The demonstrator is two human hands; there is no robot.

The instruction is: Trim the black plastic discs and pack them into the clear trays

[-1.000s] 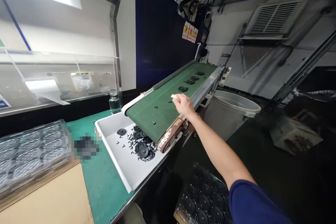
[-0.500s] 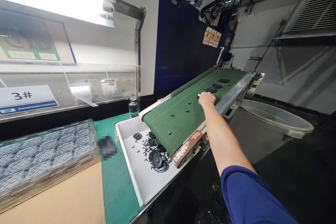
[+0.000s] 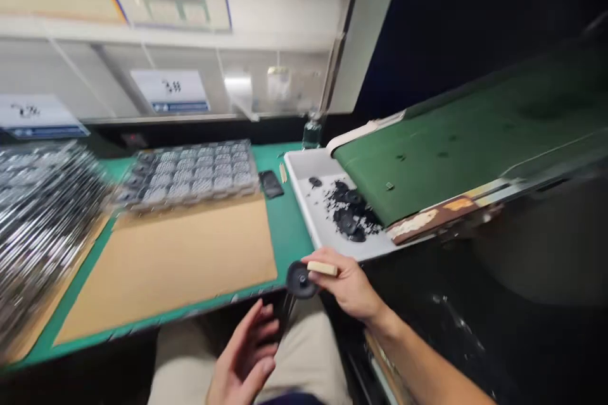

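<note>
My right hand (image 3: 352, 286) is closed on a black round rubber disc (image 3: 297, 281) with a small raised centre. The same hand also grips a short cream-coloured stick (image 3: 322, 267), lying across the fingers. Both are held above my lap, just off the front edge of the bench. Lower down, to the left of the disc, my left hand (image 3: 244, 357) is open with its fingers apart, touching nothing. A white tray (image 3: 304, 218) beyond the right hand holds a heap of similar black discs (image 3: 348, 221) and small dark scraps.
A green conveyor belt (image 3: 380, 168) slopes down to the tray from the right. On the green bench (image 3: 297, 228) lie a cardboard sheet (image 3: 190, 259), a clear compartment tray (image 3: 194, 171) and a black flat piece (image 3: 271, 183). Stacked clear trays (image 3: 47, 221) stand at left.
My right hand has come back from the conveyor to above my lap, and the black disc now shows in it. My left hand has entered the view. The camera has turned left and down.
</note>
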